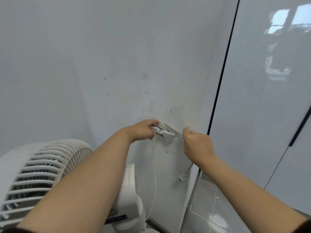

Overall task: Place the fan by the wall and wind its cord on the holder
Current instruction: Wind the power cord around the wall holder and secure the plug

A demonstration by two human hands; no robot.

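Left hand (143, 131) grips the holder (164, 131) on the wall (101, 64). Right hand (196, 145) pinches the cord (155, 165), apparently taut; fan (42, 174) stands below.

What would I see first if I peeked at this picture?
Two bare arms reach to the middle of the white wall, where the left hand grips a small holder wound with cord and the right hand pinches that cord. A big white fan stands at the lower left, and the plug dangles below the right hand.
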